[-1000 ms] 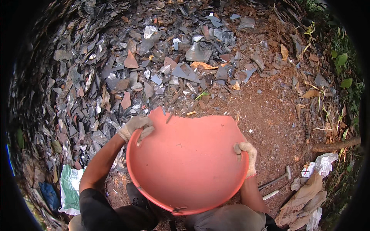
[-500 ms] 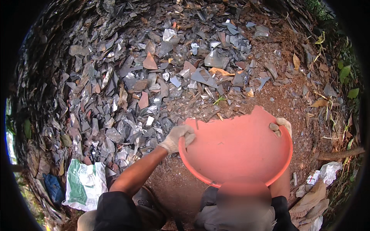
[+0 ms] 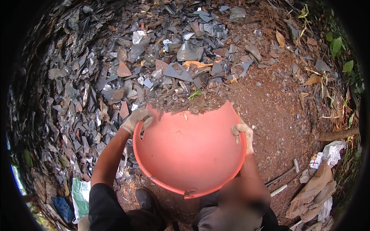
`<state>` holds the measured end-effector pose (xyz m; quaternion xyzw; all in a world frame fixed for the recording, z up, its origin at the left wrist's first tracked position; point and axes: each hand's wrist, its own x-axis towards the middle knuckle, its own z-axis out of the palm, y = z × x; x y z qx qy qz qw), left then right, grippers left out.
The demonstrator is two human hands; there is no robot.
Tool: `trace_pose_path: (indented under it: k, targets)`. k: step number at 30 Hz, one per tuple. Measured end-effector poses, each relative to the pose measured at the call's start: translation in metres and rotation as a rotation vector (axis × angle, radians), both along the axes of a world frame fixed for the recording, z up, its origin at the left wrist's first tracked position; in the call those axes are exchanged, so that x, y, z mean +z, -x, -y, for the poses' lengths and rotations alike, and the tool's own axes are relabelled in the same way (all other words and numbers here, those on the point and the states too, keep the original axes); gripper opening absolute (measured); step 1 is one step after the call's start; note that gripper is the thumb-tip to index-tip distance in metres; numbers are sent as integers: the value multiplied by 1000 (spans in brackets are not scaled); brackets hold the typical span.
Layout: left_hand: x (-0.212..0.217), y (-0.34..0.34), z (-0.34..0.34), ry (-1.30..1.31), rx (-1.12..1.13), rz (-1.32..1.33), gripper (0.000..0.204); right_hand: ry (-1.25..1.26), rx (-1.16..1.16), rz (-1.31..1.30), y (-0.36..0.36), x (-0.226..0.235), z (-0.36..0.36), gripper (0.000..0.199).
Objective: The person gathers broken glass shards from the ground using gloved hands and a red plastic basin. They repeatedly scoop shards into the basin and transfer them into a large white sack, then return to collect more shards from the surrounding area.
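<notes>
A wide orange plastic basin [image 3: 190, 154] is gripped at its rim by gloved left hand [image 3: 137, 120] and right hand [image 3: 243, 135] — fingers closed on it — and tipped; emptying onto the grey slate shards [image 3: 115, 77] seems underway, steeper tilt needed.

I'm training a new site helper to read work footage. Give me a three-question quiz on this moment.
1. True or false: both gloved hands grip the orange basin by its rim.
2. Which hand is nearer the hammer? A) left hand B) right hand
3. What lies at the basin's far edge?

Key: 1 true. 2 B. 3 Grey slate-like shards and reddish dirt.
</notes>
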<state>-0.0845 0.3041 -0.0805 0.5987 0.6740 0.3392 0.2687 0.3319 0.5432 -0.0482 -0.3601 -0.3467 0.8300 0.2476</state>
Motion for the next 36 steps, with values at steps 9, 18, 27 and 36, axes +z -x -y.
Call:
trace_pose_path:
  k: [9, 18, 27, 36]
  targets:
    - [-25, -68, -33, -278, 217, -312, 11, -61, 240, -38, 19, 14, -130, 73]
    - [37, -12, -8, -121, -101, -376, 31, -62, 122, 504, -3, 37, -23, 38]
    - [67, -33, -32, 273, -164, -875, 90, -913, 8, 1331, -50, 128, -7, 44]
    - [31, -38, 40, 22, -135, -208, 56, -331, -706, 1783, -274, 91, 195, 64]
